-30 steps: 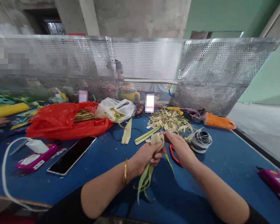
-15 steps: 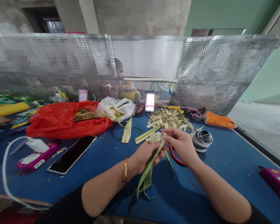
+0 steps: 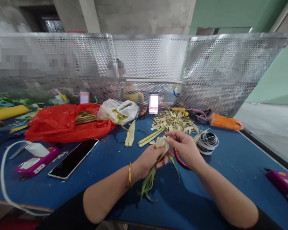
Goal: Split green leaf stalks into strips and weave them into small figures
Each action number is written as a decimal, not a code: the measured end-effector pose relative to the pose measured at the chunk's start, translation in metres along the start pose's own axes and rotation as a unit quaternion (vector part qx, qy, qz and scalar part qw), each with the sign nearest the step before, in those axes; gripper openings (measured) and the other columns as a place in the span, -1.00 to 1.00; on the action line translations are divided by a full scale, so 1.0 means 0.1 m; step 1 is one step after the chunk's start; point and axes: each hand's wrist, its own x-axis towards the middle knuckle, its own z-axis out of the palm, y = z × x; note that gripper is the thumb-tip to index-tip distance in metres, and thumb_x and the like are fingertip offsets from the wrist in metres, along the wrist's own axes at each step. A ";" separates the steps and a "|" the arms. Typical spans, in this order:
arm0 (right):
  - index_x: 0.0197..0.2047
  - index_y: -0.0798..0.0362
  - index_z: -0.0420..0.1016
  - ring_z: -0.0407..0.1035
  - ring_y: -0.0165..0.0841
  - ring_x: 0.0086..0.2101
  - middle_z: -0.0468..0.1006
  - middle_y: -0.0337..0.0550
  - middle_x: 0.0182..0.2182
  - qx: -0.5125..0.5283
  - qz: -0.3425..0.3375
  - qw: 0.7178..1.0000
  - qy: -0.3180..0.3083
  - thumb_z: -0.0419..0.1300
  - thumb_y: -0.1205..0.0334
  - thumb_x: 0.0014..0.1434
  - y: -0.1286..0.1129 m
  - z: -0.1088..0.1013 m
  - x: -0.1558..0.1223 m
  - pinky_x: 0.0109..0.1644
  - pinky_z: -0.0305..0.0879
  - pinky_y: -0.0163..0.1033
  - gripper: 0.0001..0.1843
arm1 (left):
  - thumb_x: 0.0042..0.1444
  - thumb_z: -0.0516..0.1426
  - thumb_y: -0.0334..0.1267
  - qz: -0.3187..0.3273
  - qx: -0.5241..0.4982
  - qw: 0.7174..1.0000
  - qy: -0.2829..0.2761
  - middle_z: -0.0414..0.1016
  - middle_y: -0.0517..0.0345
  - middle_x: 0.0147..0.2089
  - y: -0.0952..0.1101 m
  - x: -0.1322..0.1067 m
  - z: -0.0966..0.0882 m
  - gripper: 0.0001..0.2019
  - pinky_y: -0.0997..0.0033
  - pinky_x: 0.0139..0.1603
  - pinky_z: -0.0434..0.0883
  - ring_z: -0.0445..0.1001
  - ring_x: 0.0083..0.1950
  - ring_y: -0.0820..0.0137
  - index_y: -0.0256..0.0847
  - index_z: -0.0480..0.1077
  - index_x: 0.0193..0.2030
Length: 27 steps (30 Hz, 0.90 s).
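My left hand [image 3: 148, 159] is closed around a bundle of pale green leaf strips [image 3: 151, 174] whose loose ends trail down onto the blue table [image 3: 105, 166]. My right hand [image 3: 184, 147] pinches the folded top of the same bundle [image 3: 161, 142] from the right. Red-handled scissors [image 3: 180, 159] lie on the table just under my right hand. A gold bangle sits on my left wrist.
A heap of leaf trimmings [image 3: 174, 121] and a coil of black-and-white cord [image 3: 207, 142] lie beyond my hands. A red plastic bag [image 3: 60, 124], a white bag [image 3: 120, 110], a phone [image 3: 73, 158] and pink devices [image 3: 35, 163] [image 3: 283, 183] lie around. A perforated metal screen [image 3: 153, 64] backs the table.
My right hand rose from the table to the top of the bundle and pinched it. The bundle's folded top has shifted slightly as both hands work it.
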 end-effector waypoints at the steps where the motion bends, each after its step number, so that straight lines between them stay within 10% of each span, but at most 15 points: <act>1: -0.25 0.09 0.45 0.26 -0.45 -0.58 0.43 -0.29 -0.56 0.004 0.002 1.000 0.013 0.32 -0.04 -0.05 -0.01 0.00 0.00 -0.46 0.20 -0.29 -0.60 | 0.12 0.03 -0.14 0.004 0.002 1.000 0.008 0.25 0.26 -0.65 0.01 0.00 0.00 -0.73 0.56 -0.65 -0.03 0.03 -0.71 0.64 -0.30 0.41 -0.41; 27: -0.22 0.07 0.49 0.30 -0.43 -0.50 0.43 -0.29 -0.52 -0.005 -0.004 1.000 0.022 0.32 0.03 -0.05 -0.01 -0.02 0.01 -0.38 0.26 -0.28 -0.64 | 0.20 0.00 0.06 0.020 -0.006 1.000 -0.012 -0.03 0.41 -0.67 -0.01 -0.01 -0.04 -0.58 0.57 -0.63 -0.13 -0.14 -0.66 0.64 -0.28 0.32 -0.44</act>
